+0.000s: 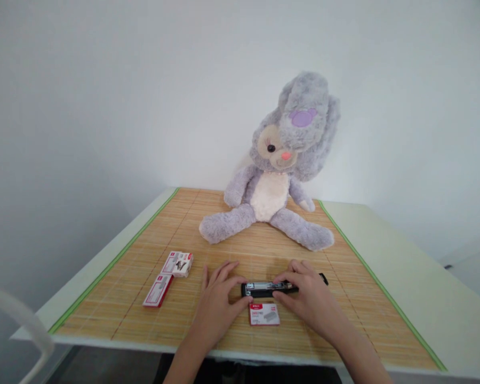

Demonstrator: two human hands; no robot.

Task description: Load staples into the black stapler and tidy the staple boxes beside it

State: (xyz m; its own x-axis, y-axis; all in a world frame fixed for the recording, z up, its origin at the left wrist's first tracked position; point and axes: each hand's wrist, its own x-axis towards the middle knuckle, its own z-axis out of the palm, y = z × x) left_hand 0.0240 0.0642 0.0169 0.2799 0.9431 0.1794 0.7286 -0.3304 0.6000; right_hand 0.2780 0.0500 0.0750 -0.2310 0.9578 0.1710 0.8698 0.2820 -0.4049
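Right now the black metal stapler (269, 288) lies flat on the bamboo mat (232, 245), just behind the small red-and-white staple box (264, 314). The left hand (220, 298) pinches its left end, fingers half curled; the right hand (306, 293) curls over its right part, gripping it. Best, I reckon, to keep it level and steady. Far behind the stapler sits the grey plush rabbit (276, 170).
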